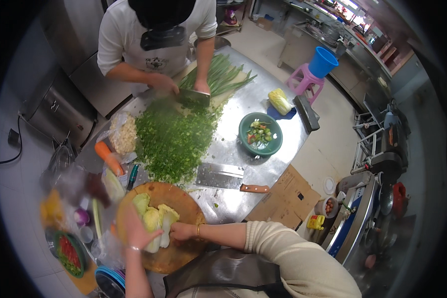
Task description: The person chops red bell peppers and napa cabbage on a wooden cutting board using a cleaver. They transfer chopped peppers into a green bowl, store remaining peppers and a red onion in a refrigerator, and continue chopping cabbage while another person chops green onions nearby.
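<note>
Pieces of napa cabbage lie on a round wooden chopping board close in front of me. My left hand, fingers apart and somewhat blurred, is at the left side of the cabbage. On its right side my right hand is curled beside a white cabbage stalk; whether it grips the stalk is unclear. A cleaver with a wooden handle lies flat on the metal table beyond the board. Behind the board spreads a large heap of chopped green onions.
Across the table a person in white holds a cleaver by long green onions. A green bowl, half a cabbage, carrots and a bag of pale pieces stand about. Cardboard lies right of the table.
</note>
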`<action>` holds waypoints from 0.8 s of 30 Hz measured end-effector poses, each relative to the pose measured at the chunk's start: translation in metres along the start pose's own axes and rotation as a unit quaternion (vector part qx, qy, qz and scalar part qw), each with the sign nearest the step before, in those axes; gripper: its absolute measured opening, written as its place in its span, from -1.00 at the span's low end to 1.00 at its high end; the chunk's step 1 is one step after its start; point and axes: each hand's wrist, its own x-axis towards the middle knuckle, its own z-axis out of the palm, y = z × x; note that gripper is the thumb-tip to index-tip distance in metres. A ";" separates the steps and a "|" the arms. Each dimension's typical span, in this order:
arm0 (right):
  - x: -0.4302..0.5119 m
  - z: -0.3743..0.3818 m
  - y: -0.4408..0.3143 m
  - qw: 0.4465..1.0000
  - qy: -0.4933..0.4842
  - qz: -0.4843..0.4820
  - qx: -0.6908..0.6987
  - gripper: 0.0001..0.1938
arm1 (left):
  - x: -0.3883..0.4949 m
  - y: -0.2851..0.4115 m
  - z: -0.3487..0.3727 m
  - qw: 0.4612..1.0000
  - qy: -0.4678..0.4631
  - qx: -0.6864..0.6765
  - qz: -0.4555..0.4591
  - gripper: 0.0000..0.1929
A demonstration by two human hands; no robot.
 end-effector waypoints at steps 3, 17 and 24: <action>-0.033 -0.040 0.003 0.978 0.056 -0.126 -0.156 -0.71 | -0.015 0.046 0.003 0.990 -0.047 0.123 -0.060 0.34; -0.276 -0.532 0.097 0.625 0.722 0.153 -0.255 -0.42 | -0.013 0.041 0.026 0.979 -0.047 0.183 -0.083 0.05; -0.276 -0.587 0.070 0.648 0.609 0.330 -0.317 0.14 | -0.004 0.033 0.021 0.980 -0.053 0.184 -0.050 0.04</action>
